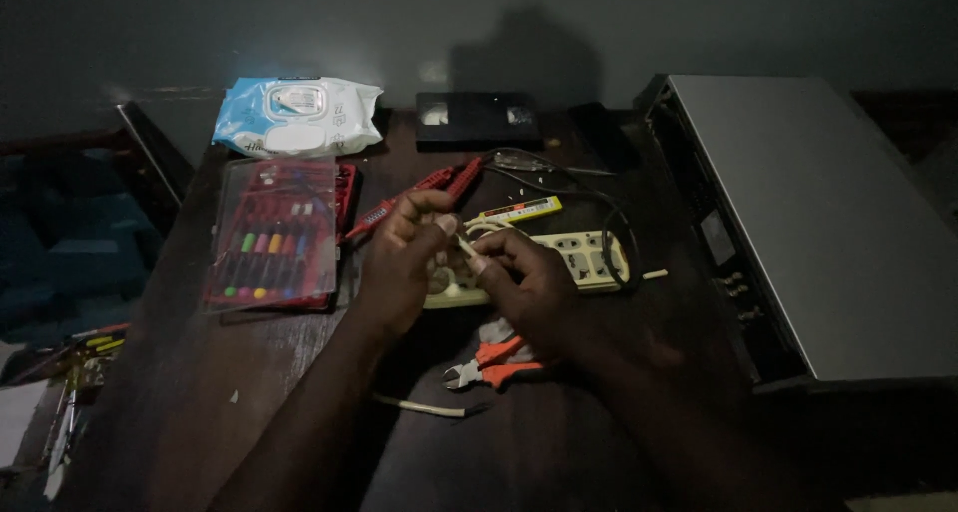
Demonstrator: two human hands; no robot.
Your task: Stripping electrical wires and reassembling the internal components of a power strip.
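— What do the hands (459, 257) cover?
— The middle of the power strip (589, 256); the small pale piece (465, 246) pinched between them is too small to identify.
— And the pliers (494, 364)?
— Handles partly under the right wrist; the desk's (200, 372) near edge is cut off.

On the dark wooden table (200, 402) I count one cream plastic power strip (589, 257), one pair of orange-handled cutting pliers (494, 364), one red-handled tool (419, 195), one yellow pen-shaped tester (519, 212) and one clear-lidded red case of coloured screwdriver bits (274, 228). There is one blue-and-white soft pack of wipes (296, 115), one black video cassette (477, 120), one grey metal player box (798, 223) and one loose cream wire piece (424, 406). Two hands work here, one left hand (399, 267) and one right hand (524, 287).
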